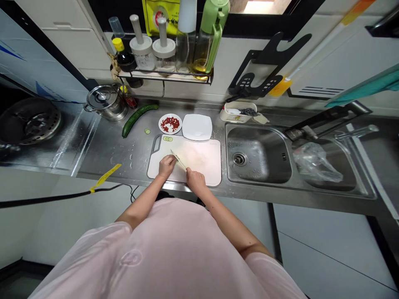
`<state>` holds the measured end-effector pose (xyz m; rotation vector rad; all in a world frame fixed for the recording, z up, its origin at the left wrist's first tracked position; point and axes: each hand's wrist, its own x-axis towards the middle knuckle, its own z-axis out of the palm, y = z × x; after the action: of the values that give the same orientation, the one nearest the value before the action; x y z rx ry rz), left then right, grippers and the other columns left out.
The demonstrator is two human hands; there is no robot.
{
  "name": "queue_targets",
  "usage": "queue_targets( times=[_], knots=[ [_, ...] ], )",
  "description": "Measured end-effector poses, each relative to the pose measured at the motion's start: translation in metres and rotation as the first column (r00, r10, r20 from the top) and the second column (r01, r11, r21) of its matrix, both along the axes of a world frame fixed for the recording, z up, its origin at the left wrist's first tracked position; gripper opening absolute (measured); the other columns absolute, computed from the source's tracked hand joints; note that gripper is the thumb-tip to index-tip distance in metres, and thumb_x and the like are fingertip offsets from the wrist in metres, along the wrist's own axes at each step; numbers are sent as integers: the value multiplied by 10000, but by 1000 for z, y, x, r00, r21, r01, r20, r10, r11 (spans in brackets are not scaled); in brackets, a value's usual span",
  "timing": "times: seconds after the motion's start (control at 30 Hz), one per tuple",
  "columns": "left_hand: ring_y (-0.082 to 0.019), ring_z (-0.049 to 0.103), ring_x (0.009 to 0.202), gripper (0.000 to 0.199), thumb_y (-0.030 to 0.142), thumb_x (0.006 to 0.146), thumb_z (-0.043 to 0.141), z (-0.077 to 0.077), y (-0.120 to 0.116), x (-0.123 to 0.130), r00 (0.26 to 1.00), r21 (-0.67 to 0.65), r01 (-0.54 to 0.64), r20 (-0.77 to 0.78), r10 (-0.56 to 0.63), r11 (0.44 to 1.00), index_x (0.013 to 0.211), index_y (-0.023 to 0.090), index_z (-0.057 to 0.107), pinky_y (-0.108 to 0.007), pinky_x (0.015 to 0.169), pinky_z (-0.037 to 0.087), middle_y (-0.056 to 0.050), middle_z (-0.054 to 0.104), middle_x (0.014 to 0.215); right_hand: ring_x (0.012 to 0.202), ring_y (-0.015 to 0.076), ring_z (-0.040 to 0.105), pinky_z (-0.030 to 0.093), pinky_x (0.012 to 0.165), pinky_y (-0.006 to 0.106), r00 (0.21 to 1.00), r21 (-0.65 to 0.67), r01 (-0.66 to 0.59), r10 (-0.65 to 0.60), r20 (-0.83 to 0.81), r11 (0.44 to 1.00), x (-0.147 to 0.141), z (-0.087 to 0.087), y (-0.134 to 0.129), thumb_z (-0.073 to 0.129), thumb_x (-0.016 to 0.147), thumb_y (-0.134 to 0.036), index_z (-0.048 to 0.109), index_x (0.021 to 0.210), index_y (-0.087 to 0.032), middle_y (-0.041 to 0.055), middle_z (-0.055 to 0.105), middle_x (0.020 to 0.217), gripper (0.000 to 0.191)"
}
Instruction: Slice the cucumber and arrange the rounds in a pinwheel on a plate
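Observation:
My right hand [196,181] is closed around the handle of a kitchen knife [179,160], seen nearly edge-on over the white cutting board [205,166]. Its blade slants up and to the left. On the board just left of the blade is my left hand [167,166], with its fingers curled together close to the knife; what they hold is hidden. A few thin cucumber slices [167,138] lie at the board's upper left, by its grey handle. Behind the board stand a plate of chopped red pieces [170,123] and a white square plate [197,127].
A whole cucumber [137,118] and a cut cucumber end [147,131] lie on the steel counter, near a lidded pot [107,104]. To the right is a sink [258,153]. Above hangs a rack [165,75] with bottles and jars; a wok [29,120] sits far left.

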<state>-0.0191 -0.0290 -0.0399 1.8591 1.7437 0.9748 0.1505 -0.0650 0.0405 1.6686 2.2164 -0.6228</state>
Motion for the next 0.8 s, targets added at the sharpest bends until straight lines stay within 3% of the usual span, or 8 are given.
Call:
queue_targets(
  times=[0.47, 0.8],
  knots=[
    [-141, 609, 904, 192, 265, 870, 468, -1, 1, -1, 1000, -13, 4, 15, -4, 1000, 823, 213, 647, -261, 825, 461, -37, 666, 931, 877, 216, 636, 418, 722, 282, 999, -2, -11, 11, -31, 1000, -3, -2, 6, 266, 944, -168, 474, 1121, -167, 113, 665, 914, 274],
    [-145, 615, 852, 176, 248, 864, 489, -6, 2, -3, 999, 116, 35, 27, -39, 993, 803, 202, 647, -259, 759, 468, -37, 670, 885, 864, 213, 636, 418, 717, 284, 999, 27, -20, 21, -38, 999, -10, -10, 16, 309, 912, -116, 481, 1066, -172, 100, 665, 904, 238]
  ],
)
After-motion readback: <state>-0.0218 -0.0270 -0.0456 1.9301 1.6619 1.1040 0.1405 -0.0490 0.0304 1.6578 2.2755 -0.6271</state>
